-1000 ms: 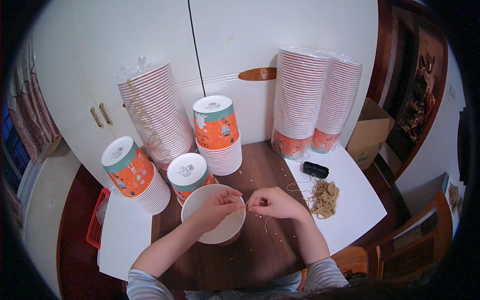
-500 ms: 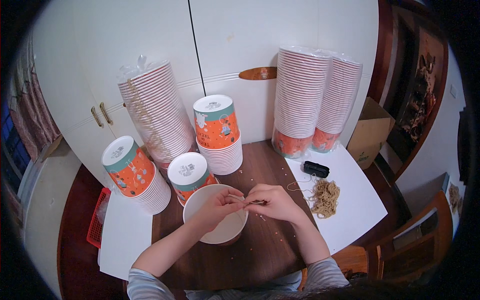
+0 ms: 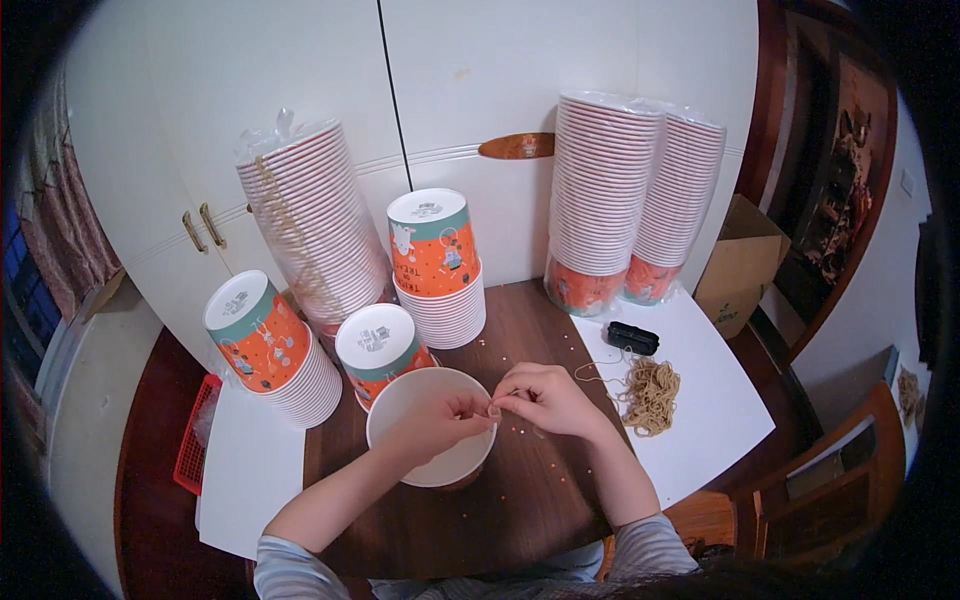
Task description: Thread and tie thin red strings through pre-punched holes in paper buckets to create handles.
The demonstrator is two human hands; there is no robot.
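Note:
An open paper bucket [image 3: 396,415] with a white inside stands upright on the brown tabletop in front of me. My left hand [image 3: 447,422] reaches over its opening, fingers closed in a pinch at the right part of the rim. Just outside that rim, my right hand [image 3: 545,398] is pinched too, its fingertips meeting those of the left. Between the fingertips is a thin tan cord [image 3: 495,408], mostly hidden by the fingers. A loose heap of the same tan cord [image 3: 650,398] lies to the right, beside a black hole punch-like device [image 3: 633,338].
Upside-down orange and green buckets stand in nested stacks at left [image 3: 262,335], centre-left [image 3: 378,345] and behind [image 3: 436,250]. Tall plastic-wrapped stacks rise at back left [image 3: 315,220] and back right [image 3: 605,190]. Small bits dot the tabletop [image 3: 520,510]. A wooden chair [image 3: 830,500] is at right.
My left hand has turned over, its fingers curling lower at the rim. My right fingertips have shifted slightly, still against the left ones. The buckets stay in place.

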